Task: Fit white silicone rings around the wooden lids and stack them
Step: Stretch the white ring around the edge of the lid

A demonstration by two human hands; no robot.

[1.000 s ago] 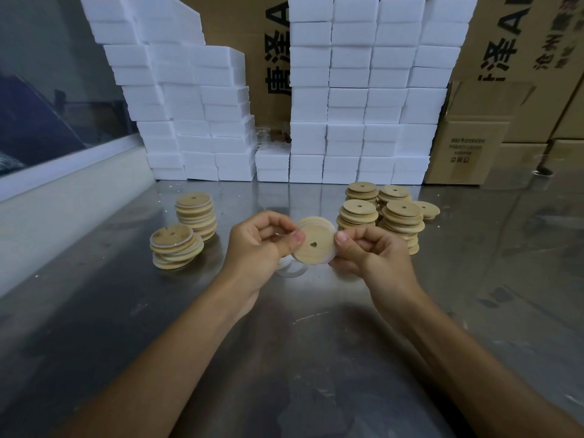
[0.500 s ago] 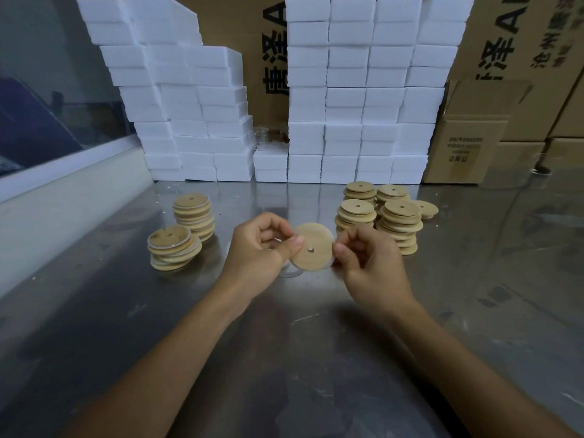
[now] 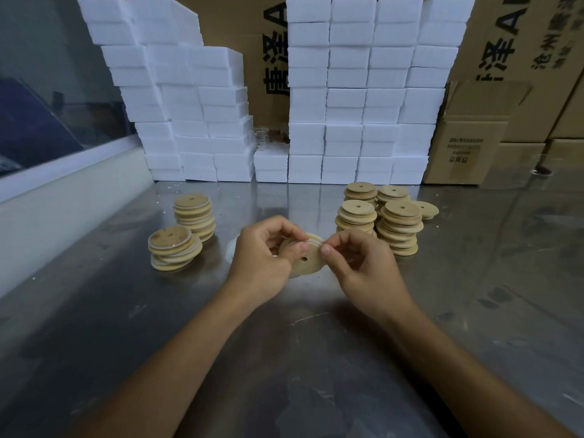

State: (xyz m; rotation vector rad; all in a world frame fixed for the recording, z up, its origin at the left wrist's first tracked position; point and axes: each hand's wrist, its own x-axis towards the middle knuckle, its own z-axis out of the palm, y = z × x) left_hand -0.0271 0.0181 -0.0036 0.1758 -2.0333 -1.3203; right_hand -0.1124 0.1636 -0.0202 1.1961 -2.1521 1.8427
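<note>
A round wooden lid (image 3: 306, 260) with a small centre hole is held up between both hands above the metal table (image 3: 284, 343). My left hand (image 3: 264, 254) grips its left edge, thumb on the face. My right hand (image 3: 363, 263) pinches the upper right rim, where a thin white silicone ring (image 3: 315, 239) lies along the edge. Loose clear rings (image 3: 232, 249) lie on the table behind my left hand. Two stacks of ringed lids (image 3: 175, 248) stand at the left. Several stacks of bare lids (image 3: 398, 226) stand at the right.
Piles of white foam blocks (image 3: 363, 90) line the back of the table, with cardboard boxes (image 3: 474, 143) behind and to the right. A white ledge (image 3: 63, 191) under a window runs along the left side.
The lid has tipped from facing me to a flatter, tilted pose and sits lower. My right fingers have moved up to the lid's top rim, closer to my left thumb.
</note>
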